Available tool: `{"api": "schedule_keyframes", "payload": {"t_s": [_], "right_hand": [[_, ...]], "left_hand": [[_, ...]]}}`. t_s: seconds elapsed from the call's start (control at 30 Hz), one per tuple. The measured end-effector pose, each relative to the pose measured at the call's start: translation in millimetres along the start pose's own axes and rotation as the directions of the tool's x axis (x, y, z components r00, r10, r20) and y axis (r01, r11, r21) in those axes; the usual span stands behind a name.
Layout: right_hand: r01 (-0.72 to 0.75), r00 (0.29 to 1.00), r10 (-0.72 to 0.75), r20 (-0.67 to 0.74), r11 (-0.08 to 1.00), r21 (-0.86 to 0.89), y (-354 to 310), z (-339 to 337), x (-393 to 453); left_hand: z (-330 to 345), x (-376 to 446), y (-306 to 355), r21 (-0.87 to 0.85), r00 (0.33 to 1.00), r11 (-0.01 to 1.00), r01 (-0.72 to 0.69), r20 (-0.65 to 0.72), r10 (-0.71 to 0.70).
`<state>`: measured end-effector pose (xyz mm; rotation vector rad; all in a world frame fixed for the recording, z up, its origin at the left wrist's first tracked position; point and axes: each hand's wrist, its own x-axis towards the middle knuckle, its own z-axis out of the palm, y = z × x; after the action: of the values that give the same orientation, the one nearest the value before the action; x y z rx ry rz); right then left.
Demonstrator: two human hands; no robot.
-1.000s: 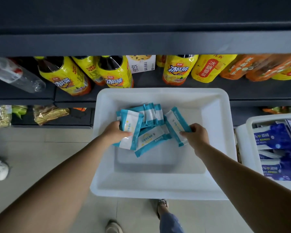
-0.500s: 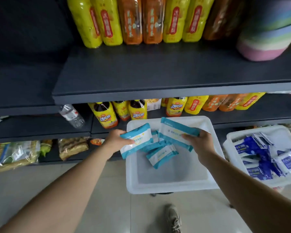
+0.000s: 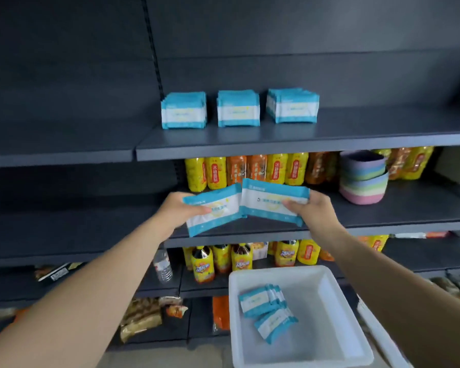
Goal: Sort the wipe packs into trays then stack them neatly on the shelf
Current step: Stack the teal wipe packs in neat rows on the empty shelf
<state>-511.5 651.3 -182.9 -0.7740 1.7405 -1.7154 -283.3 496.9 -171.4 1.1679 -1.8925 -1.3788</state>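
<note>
Both hands have risen from the white plastic tray (image 3: 327,293) to mid-shelf height. The left hand (image 3: 175,211) pinches one teal-and-white wipe pack (image 3: 213,209); the right hand (image 3: 312,208) pinches another (image 3: 272,200), edges touching. Three pack stacks (image 3: 237,108) stand on the dark upper shelf (image 3: 356,134), bare board either side.

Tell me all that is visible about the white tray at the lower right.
The white tray is a rectangular bin that looks like smooth plastic, with a wide flat rim and sloping walls. It sits low, below and in front of the shelves, upright and open at the top. Several teal-and-white wipe packs lie loosely inside, toward its left side. No hand touches it. What supports it is hidden.
</note>
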Motion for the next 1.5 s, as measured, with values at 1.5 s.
{"api": "schedule_keyframes", "payload": {"t_s": [1.5], "right_hand": [[0.305,0.952,-0.305,0.017,0.946,-0.114,-96.3,107.6,299.9]], "left_hand": [[-119.3,291.7,75.3,0.015,0.928,0.969,-0.248,-0.282,0.242]]}}
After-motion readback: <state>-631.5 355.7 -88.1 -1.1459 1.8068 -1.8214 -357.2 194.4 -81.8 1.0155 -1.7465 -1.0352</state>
